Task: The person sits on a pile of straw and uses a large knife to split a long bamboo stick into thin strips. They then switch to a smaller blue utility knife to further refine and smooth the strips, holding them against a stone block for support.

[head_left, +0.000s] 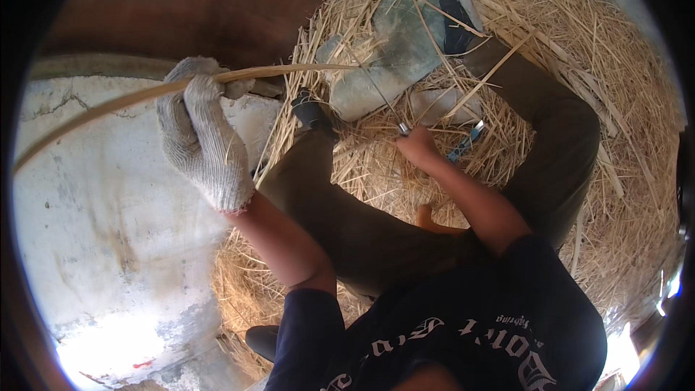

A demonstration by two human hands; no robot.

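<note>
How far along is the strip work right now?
Done: a deep litter of pale shavings surrounds the seated person. In hand: the gloved left hand grips a long cane strip, and the bare right hand holds a small metal blade. How much strip is left to work cannot be told.

The left hand (205, 137), in a knitted white work glove, was closed round a long, thin, pale bamboo strip (130, 101) that curved across a cracked white concrete wall (101, 232). The bare right hand (418, 145) gripped a small metal-bladed knife (403, 128) right against that strip, above a heap of dry yellow straw (608, 101). Grey flat stones (394, 51) lay in the straw near the person's dark shoes.
</note>
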